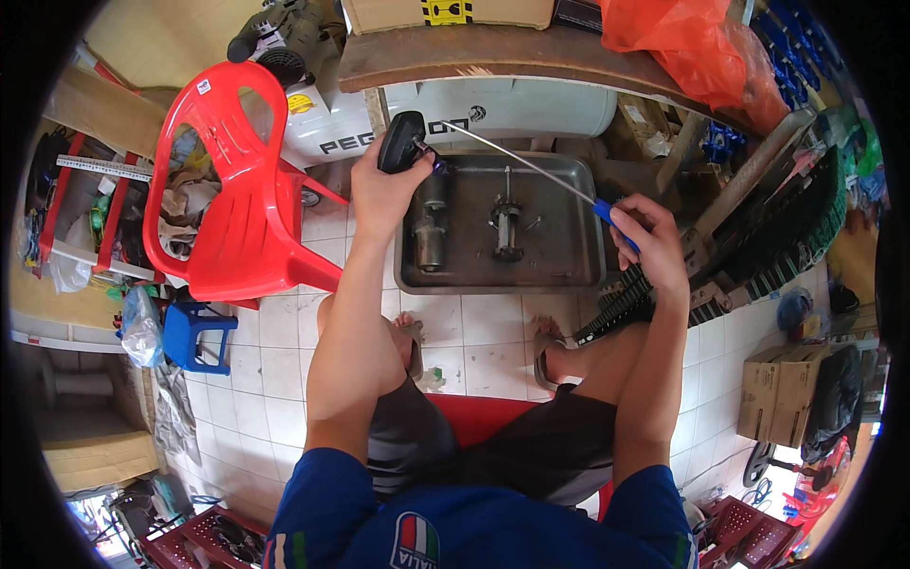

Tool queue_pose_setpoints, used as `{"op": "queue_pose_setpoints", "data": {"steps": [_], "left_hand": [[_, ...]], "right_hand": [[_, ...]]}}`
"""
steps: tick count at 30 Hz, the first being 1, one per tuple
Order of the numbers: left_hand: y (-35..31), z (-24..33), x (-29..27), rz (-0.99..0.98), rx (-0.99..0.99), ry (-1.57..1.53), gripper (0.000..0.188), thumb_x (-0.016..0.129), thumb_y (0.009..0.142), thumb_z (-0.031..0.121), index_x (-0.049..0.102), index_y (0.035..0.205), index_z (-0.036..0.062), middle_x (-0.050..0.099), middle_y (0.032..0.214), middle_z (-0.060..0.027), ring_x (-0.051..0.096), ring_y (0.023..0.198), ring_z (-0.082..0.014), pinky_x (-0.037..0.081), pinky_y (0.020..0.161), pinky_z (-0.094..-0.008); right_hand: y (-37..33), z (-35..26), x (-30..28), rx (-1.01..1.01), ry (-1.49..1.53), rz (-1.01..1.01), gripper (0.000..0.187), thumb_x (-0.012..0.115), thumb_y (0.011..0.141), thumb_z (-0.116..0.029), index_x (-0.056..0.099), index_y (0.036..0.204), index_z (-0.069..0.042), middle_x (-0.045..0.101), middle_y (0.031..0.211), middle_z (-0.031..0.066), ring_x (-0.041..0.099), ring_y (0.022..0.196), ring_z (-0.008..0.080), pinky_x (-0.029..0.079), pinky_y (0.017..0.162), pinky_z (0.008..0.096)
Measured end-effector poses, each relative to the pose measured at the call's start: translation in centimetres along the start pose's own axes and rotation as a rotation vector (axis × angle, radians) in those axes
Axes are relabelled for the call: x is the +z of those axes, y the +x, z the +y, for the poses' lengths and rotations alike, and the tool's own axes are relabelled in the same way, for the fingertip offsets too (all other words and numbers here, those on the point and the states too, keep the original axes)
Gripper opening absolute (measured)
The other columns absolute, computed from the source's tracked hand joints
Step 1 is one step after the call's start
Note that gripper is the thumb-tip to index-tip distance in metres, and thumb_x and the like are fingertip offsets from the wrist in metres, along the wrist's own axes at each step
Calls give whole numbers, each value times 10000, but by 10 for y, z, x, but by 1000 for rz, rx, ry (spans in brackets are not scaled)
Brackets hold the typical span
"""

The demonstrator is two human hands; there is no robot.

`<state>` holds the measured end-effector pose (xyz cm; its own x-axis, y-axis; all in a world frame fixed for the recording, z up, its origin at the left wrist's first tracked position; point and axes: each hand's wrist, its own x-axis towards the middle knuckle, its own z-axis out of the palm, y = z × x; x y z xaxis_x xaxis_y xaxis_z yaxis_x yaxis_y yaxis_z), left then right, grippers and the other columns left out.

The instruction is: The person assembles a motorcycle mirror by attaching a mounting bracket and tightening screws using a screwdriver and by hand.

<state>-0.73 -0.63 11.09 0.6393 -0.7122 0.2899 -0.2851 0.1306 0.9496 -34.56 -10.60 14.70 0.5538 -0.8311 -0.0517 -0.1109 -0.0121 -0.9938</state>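
Note:
Raised over the back left of a dark metal tray (406, 282), my left hand (381, 194) is closed round a rounded black part (402, 142) with a small metal piece at its side. I cannot make out its exact kind. My right hand (654, 237) grips the blue handle of a screwdriver (614, 224). Its long thin shaft points up and left, the tip near the black part but apart from it. In the tray lie a metal cylindrical housing (429, 245) on the left and a gear-like shaft assembly (507, 228) in the middle, with small loose pieces beside it.
A red plastic chair (248, 228) stands to the left, with a blue stool (197, 337) near it. Behind the tray lies a white tank (531, 106) under a wooden bench (512, 62). An orange plastic bag (673, 47) hangs over the bench's right end. Cardboard boxes (779, 394) sit at right.

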Motion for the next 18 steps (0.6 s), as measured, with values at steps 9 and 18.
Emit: {"op": "queue_pose_setpoints", "data": {"steps": [9, 18], "left_hand": [[0, 1, 0, -23, 14, 9, 377, 808, 756, 98, 677, 1090, -19, 711, 866, -17, 616, 773, -64, 504, 742, -237], [-1, 2, 0, -53, 17, 16, 370, 801, 758, 93, 677, 1088, -20, 708, 843, -13, 621, 764, -58, 505, 732, -230]], "right_hand": [[5, 4, 9, 14, -11, -10, 197, 718, 916, -166, 631, 937, 9, 566, 669, 29, 424, 473, 43, 408, 414, 231], [5, 6, 13, -6, -49, -14, 200, 726, 909, -172, 640, 948, 5, 587, 666, 39, 474, 473, 49, 413, 416, 231]]}}
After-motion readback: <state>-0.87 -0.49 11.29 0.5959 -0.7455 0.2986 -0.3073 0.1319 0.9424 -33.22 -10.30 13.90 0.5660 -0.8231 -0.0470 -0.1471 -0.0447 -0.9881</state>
